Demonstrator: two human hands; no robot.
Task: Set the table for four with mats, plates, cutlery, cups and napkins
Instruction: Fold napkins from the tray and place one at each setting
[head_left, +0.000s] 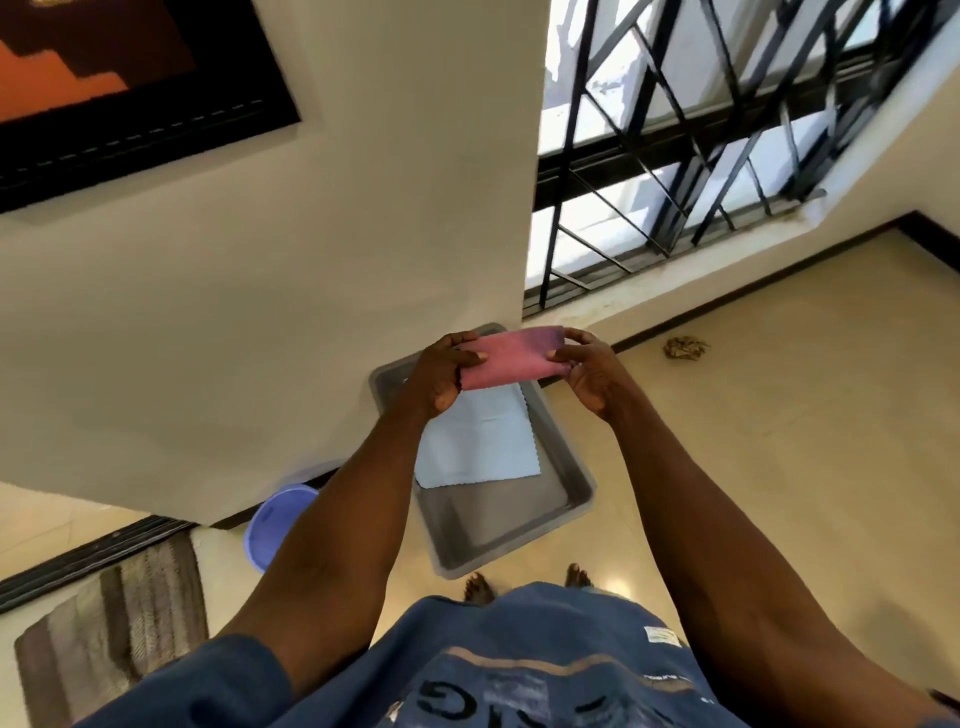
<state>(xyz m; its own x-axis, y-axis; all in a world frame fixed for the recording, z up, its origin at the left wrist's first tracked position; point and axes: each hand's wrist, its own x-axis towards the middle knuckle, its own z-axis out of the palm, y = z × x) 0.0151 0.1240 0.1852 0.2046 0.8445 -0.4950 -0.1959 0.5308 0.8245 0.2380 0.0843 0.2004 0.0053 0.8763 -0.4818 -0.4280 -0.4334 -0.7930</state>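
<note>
A folded pink napkin (511, 358) is held out in front of me, above the floor. My left hand (441, 371) pinches its left end and my right hand (587, 371) pinches its right end. Below it, a grey plastic tub (550, 525) stands on the floor against the wall. A pale blue napkin (478, 447) lies flat inside the tub. No table, mats, plates, cutlery or cups are in view.
A purple plastic bucket (278, 525) stands left of the tub by the wall. A striped rug (119, 629) lies at lower left. A crumpled brown scrap (683, 347) sits on the tiled floor under the barred window (701, 156). My bare feet are just behind the tub.
</note>
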